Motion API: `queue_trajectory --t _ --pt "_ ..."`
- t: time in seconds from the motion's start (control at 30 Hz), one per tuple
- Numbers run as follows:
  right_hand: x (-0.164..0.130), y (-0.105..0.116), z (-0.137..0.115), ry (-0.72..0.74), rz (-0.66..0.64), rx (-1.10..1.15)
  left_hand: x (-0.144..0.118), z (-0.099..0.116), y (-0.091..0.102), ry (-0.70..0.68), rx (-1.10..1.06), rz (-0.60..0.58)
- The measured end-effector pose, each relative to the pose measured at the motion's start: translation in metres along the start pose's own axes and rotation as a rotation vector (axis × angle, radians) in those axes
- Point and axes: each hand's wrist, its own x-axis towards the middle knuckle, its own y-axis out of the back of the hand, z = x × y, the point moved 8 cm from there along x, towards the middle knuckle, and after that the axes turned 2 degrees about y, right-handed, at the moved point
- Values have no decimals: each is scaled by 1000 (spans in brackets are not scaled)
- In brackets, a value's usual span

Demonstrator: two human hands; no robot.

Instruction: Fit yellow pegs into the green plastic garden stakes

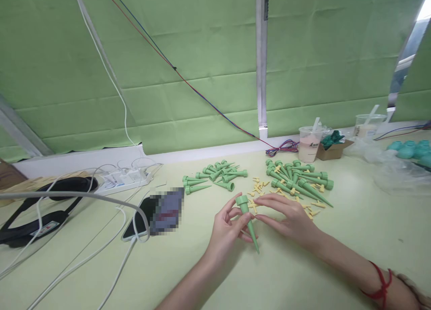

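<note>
My left hand (226,228) is closed around a green plant watering spike (251,230), its capped wide end up and its tip slanting down to the right. My right hand (293,216) comes in from the right, thumb and forefinger close together at a small yellow T-shaped valve (252,205) beside the spike's upper part. Whether the valve is seated in the spike cannot be made out. Behind the hands, small yellow valve pieces (257,185) lie scattered on the table, some partly hidden by my right hand.
Green spikes lie in a left pile (215,173) and a right pile (296,177), the latter mixed with yellow pieces. A phone (143,215), white cables (114,242), black headset (50,224) and power strip (124,179) are left. Drink cups (308,146) and a small box (332,152) stand back right.
</note>
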Motion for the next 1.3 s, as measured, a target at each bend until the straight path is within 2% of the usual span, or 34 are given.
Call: queue_trajectory --t 0.07,0.17,0.3,0.4,0.47,0.57,0.7,0.8,0.87,0.93,1.0,1.07,1.17,1.3 --pt "-1 0 -8 143 -8 -86 0 -2 -2 -10 35 -35" --pt "-2 -1 -13 254 -44 -165 1 -4 -6 -21 70 -85" --pt "-3 -3 -16 309 -67 -248 0 0 -8 -68 89 -107" --pt "-5 -7 -16 277 -107 -240 -2 1 -9 -91 137 -110" --pt "-5 -11 -11 163 -151 -163 -4 2 -9 -112 200 -106" --pt "-7 -22 7 -163 -258 76 -8 7 -10 -182 321 -108" --pt "-20 -45 18 -563 -441 653 -15 22 -13 -320 469 -113" --pt "-30 -57 14 -778 -501 1070 -19 29 -15 -399 530 -119" --pt "-34 -61 12 -833 -531 1122 -20 29 -17 -419 535 -129" --pt "-31 -57 16 -756 -505 924 -18 24 -16 -400 497 -122" --pt "-22 -44 20 -616 -411 617 -12 18 -12 -333 406 -82" --pt "-16 -33 23 -523 -328 402 -6 13 -6 -248 283 -27" --pt "-12 -29 23 -459 -317 322 -2 9 -3 -143 128 -6" --pt "-8 -27 17 -244 -327 191 -3 4 -11 -38 51 -117"
